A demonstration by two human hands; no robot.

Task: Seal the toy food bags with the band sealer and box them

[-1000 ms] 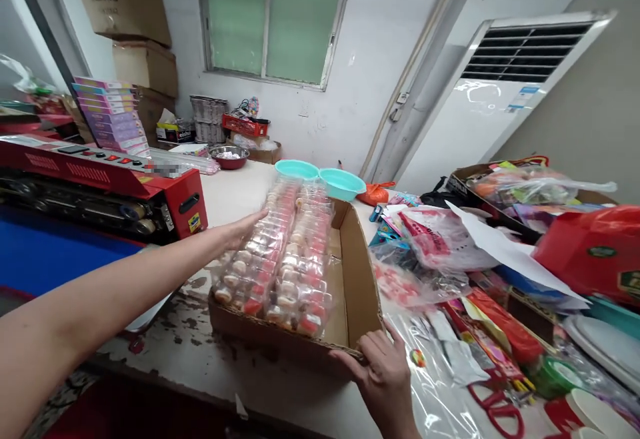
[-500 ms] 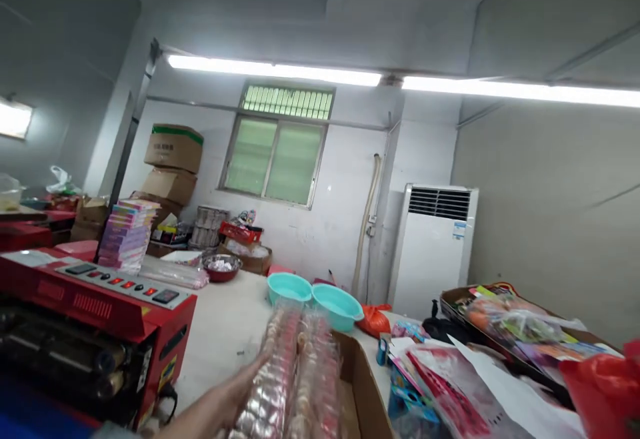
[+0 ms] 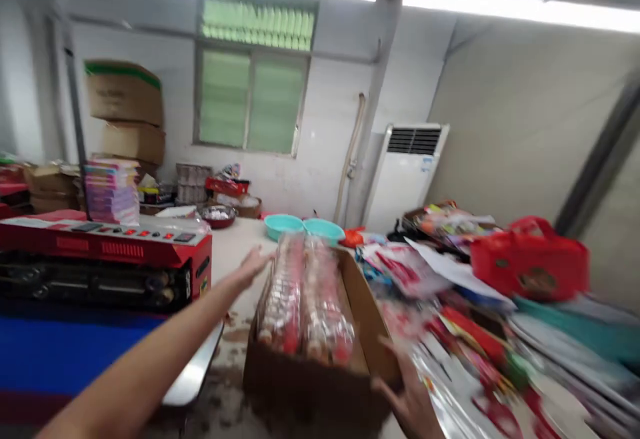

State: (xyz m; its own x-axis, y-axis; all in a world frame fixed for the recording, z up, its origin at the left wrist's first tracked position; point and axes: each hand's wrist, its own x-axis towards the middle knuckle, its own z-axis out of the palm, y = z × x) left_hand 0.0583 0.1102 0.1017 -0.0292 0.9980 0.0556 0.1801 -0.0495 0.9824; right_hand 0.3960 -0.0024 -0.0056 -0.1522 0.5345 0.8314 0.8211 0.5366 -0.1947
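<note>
An open, shallow cardboard box [image 3: 310, 389] sits at the near side of the white worktable [image 3: 235, 245], with a red machine [image 3: 170, 252] to its left and two turquoise basins [image 3: 284, 225] just beyond its far end. Its brown walls are plain, the front one in shadow, and the right inner wall shows bare. Inside, clear plastic packs stand in two long rows, a left row [image 3: 285, 292] and a right row [image 3: 325, 305], side by side toward the left of the box, leaving a strip along the right wall. The plastic glints; behind it each row looks pale tan on one side and pinkish red on the other, the details blurred. The left hand [image 3: 254, 265] reaches along the far left side, fingers extended; whether it touches or grips cannot be told. The right hand [image 3: 407, 385] is at the near right corner, thumb and fingers parted; blur hides whether it grips.
</note>
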